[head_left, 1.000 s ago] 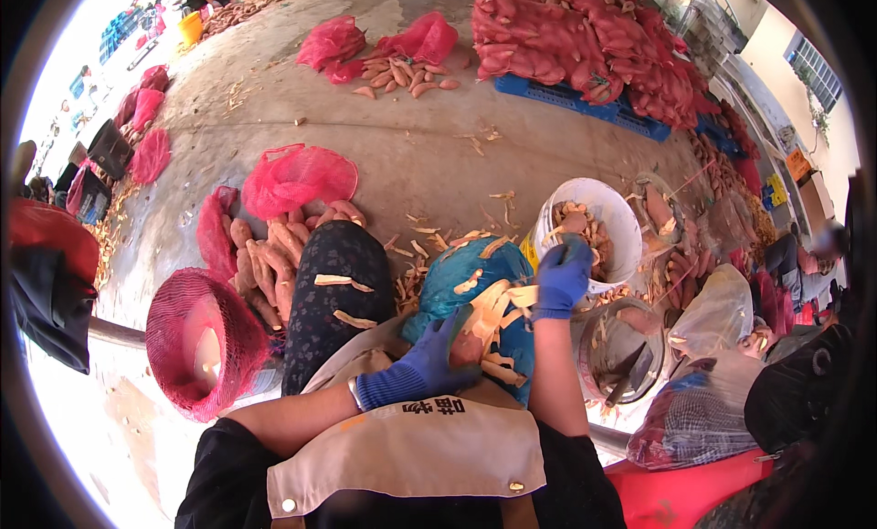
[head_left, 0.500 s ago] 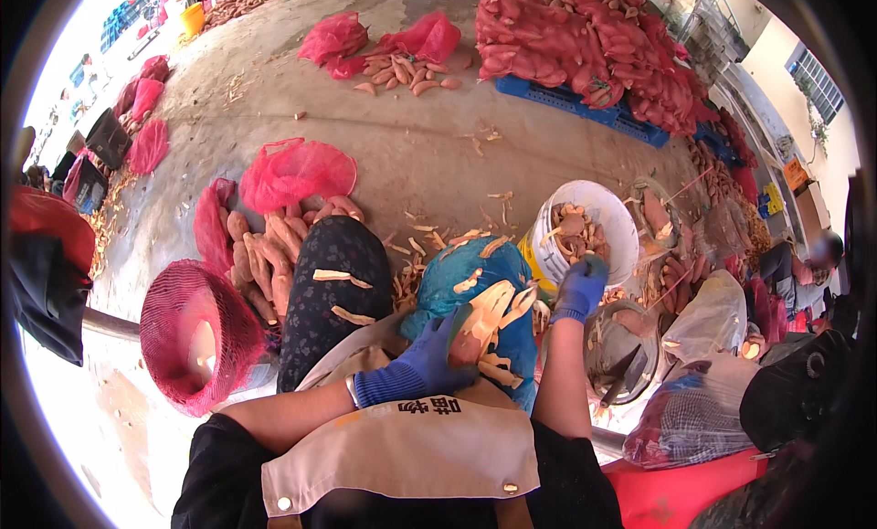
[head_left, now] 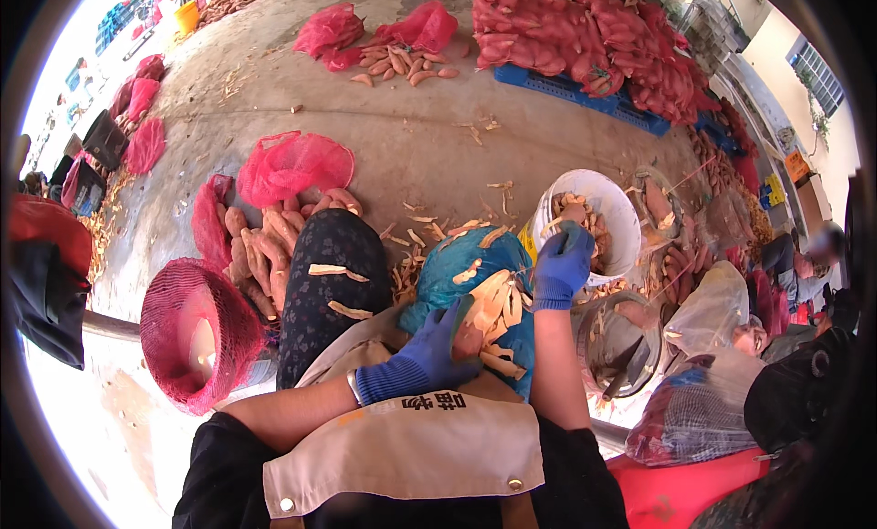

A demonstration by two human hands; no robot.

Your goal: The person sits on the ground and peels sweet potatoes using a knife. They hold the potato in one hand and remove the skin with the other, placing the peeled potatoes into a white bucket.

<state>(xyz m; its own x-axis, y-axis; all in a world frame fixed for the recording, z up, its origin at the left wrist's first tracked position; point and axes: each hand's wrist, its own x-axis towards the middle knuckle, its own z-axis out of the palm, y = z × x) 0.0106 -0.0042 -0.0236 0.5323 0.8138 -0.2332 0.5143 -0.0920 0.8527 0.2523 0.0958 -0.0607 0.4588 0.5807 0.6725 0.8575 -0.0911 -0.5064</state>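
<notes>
My left hand [head_left: 434,351], in a blue knit glove, is closed around a reddish sweet potato [head_left: 467,340] above my lap. Pale peel strips [head_left: 498,302] lie over and beside it, on a blue plastic covering [head_left: 448,275] across my knee. At the near left rim of a white bucket [head_left: 622,220], my gloved right hand [head_left: 564,262] is curled shut. A thin sliver shows at its left side, but what it grips is hidden by the fingers. Inside the bucket are cut sweet potato pieces [head_left: 601,237].
Sweet potatoes [head_left: 265,255] spill from a red mesh bag [head_left: 294,170] beyond my left knee. A mesh-lined basket [head_left: 174,346] stands at the left. To the right is a tub [head_left: 598,369] with a blade-like tool. Filled red sacks [head_left: 548,36] are stacked on a blue pallet [head_left: 575,92].
My right hand has shifted left and slightly farther away along the bucket's rim. My left hand still holds the sweet potato, almost in the same place.
</notes>
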